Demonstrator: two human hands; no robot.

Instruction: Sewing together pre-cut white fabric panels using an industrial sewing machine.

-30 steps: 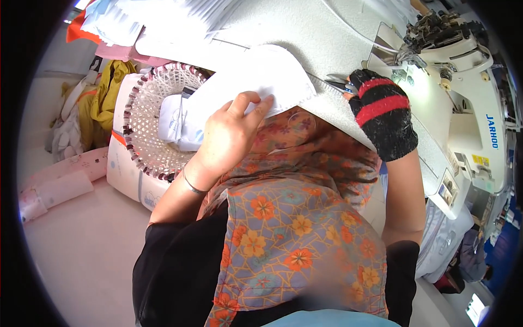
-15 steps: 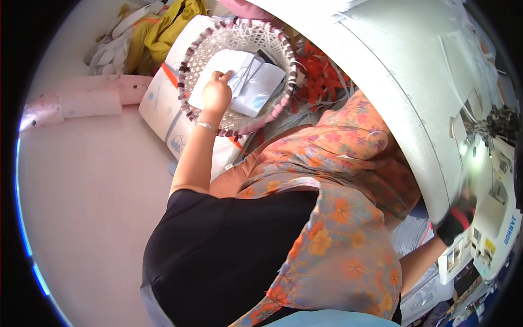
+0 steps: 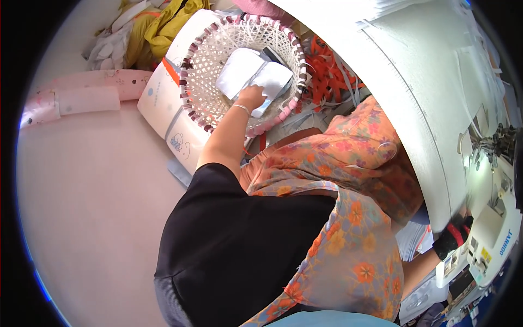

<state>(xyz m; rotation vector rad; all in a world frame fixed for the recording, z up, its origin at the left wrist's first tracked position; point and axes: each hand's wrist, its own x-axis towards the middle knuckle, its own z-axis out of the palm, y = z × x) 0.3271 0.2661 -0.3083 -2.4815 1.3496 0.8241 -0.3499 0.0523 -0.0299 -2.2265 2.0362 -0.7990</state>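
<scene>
Fingers of my left hand are down inside the lattice basket, bent over the white pieces lying there; whether they pinch an edge or only rest on top, I cannot tell. One round-edged white piece lies next to another white piece, both well inside the basket's wrapped rim. As I judge it, these two are already put in, lying loose, with my hand not yet clear of them.

Well apart from it, my gloved right hand is just beside the sewing machine, near the edge of the desk. Its fingers show too poorly to say whether they are spread or pressed together, and I see no white piece with it.

Outside the basket, more white material lies on the desk and a white stack shows beyond its edge; whether either is finished, I cannot tell.
</scene>
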